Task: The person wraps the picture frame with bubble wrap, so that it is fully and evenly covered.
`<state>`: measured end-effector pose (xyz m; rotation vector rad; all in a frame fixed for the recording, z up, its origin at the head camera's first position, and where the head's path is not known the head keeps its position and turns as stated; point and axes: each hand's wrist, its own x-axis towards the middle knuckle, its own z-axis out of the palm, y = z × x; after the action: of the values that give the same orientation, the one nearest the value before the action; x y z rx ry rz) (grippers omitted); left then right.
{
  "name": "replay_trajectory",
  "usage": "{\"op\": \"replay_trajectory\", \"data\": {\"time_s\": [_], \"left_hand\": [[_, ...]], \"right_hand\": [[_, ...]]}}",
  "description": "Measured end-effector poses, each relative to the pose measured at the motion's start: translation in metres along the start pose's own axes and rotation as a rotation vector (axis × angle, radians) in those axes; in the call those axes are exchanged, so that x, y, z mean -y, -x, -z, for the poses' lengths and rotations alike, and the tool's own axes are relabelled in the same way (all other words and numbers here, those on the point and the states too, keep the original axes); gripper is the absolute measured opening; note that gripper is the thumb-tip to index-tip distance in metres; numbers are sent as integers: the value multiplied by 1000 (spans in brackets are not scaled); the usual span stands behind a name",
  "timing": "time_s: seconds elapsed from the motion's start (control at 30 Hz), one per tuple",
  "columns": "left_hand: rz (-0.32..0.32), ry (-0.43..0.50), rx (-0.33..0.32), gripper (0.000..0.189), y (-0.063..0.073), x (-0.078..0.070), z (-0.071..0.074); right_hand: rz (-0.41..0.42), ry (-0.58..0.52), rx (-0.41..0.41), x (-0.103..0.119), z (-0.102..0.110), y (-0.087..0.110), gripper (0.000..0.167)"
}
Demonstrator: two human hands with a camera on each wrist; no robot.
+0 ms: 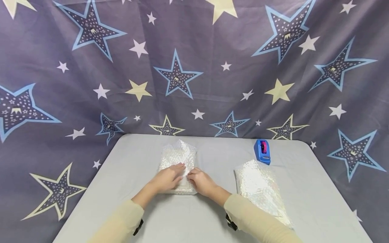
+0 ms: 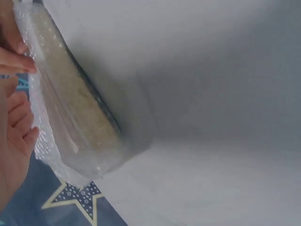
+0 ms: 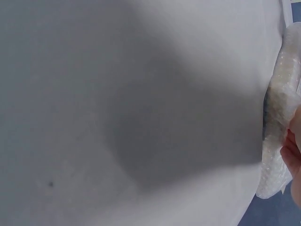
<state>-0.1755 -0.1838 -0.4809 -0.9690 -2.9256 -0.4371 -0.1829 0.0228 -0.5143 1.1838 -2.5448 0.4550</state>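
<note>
A flat, block-shaped package in bubble wrap (image 1: 179, 155) lies on the table, left of centre. Its long side shows a pale brownish layer through the wrap (image 2: 77, 94) in the left wrist view; what is inside cannot be made out. Across its top my left hand (image 1: 168, 177) rests with fingers extended. My right hand (image 1: 202, 181) is at the package's right part, fingers bent and pinching the bubble wrap. In the right wrist view only part of that right hand (image 3: 292, 150) shows, against the wrapped side.
Another bubble-wrapped package (image 1: 258, 189) lies to the right, close to my right forearm. Behind it stands a blue tape dispenser (image 1: 262, 152) with a pink-red core. The pale grey table (image 1: 218, 148) meets a star-printed curtain (image 1: 194, 84) at its back edge.
</note>
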Motion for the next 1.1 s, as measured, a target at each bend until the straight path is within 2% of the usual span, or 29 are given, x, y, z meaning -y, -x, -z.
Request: {"op": "replay_trajectory", "data": {"time_s": [0.1, 0.27, 0.4, 0.6, 0.77, 0.97, 1.1], "left_hand": [[30, -44, 3, 48, -3, 2, -4], [97, -54, 5, 49, 2, 10, -10], [79, -33, -1, 50, 3, 16, -12], [87, -16, 36, 51, 0, 18, -11], [70, -42, -12, 49, -2, 18, -9], [50, -106, -80, 50, -4, 18, -8], [39, -95, -71, 51, -6, 18, -7]], "right_hand": [[-1, -6, 1, 1, -1, 0, 15], [14, -18, 6, 1, -1, 1, 16], [7, -12, -11, -1, -1, 1, 16], [27, -34, 2, -5, 0, -1, 15], [-4, -112, -14, -7, 5, -6, 16], [-78, -63, -61, -11, 6, -21, 28], [-90, -17, 9, -15, 3, -33, 36]]}}
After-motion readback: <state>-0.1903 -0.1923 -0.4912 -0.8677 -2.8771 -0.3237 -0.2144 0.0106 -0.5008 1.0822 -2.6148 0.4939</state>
